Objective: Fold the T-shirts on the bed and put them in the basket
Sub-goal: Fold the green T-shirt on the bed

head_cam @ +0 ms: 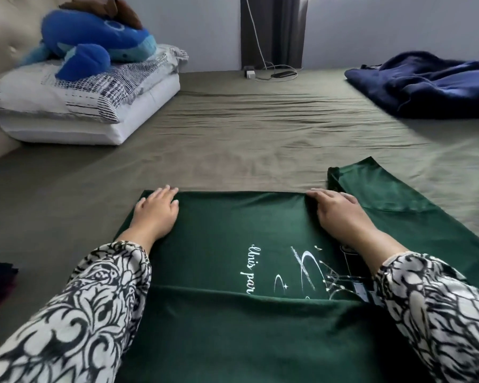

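A dark green T-shirt [233,244] with white script lies spread on the olive bed sheet [233,128], directly before the person. Both patterned-sleeved arms reach across it. The left hand [156,212] rests flat, fingers spread, on the far left edge; the right hand [336,210] presses flat at the far right edge, beside the sleeve [376,186] still sticking out. Folding seems midway; that sleeve likely needs turning inward next. Beyond lie pillows [75,106], a blue plush toy [94,45] and a navy blanket [426,87]. No basket is visible.
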